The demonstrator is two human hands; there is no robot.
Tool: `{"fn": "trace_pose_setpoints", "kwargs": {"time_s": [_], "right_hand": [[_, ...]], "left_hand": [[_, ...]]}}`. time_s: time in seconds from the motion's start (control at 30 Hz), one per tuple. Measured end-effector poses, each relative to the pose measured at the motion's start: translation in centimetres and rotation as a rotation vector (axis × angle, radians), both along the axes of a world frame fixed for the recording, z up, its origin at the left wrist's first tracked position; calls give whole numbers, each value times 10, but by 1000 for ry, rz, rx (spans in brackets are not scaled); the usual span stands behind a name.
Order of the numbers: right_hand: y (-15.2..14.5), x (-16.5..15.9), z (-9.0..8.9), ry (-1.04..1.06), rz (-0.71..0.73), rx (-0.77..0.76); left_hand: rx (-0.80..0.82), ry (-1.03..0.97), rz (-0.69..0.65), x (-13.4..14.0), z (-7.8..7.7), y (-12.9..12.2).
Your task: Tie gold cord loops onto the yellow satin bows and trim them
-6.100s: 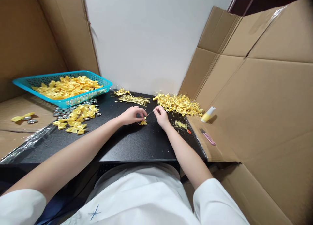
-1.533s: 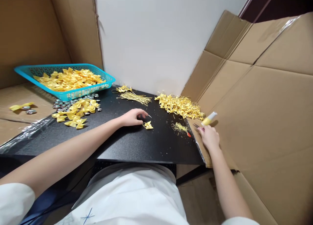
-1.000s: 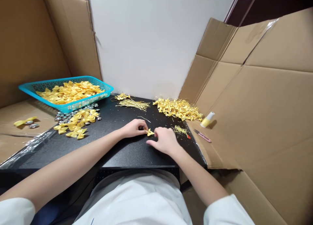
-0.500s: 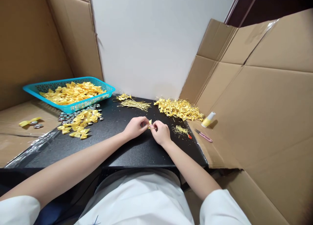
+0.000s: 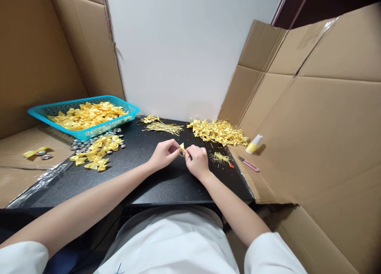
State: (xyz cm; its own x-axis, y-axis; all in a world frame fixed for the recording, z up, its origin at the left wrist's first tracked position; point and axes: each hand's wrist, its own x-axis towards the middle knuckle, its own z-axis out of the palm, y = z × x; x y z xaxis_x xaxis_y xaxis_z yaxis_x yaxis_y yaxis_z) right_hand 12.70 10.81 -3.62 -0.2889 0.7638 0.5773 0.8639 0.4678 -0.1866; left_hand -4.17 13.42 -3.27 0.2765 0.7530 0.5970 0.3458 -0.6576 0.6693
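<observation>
A small yellow ribbon bow is held up between my two hands, over the middle of the black table. My left hand pinches its left side between thumb and fingertips. From the other side, my right hand has its curled fingers closed at the bow's right edge. A thin yellow cord curves below the bow between the fingertips; its ends are hidden. Straight yellow cords lie in a bundle just beyond my hands.
A blue basket full of yellow bows stands left, with loose bows and silvery buttons before it. Finished-looking corded bows are heaped back right. Cord scraps, pink snips and a thread spool lie right. Cardboard walls flank the table.
The bow shows more clearly between my fingertips, and a small loop of cord is visible below it. My hands have drawn slightly apart. The view has shifted a little.
</observation>
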Motion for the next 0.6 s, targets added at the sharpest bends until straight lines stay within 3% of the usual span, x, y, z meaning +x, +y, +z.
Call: {"fn": "trace_pose_setpoints", "kwargs": {"time_s": [0.17, 0.33, 0.6], "right_hand": [[2, 3, -1, 140, 63, -22], [2, -2, -2, 303, -1, -11], [-7, 8, 5, 230, 113, -27]], "left_hand": [[-238, -228, -111, 4, -2, 5], [-415, -363, -228, 14, -6, 4], [-301, -307, -146, 9, 0, 0]]}}
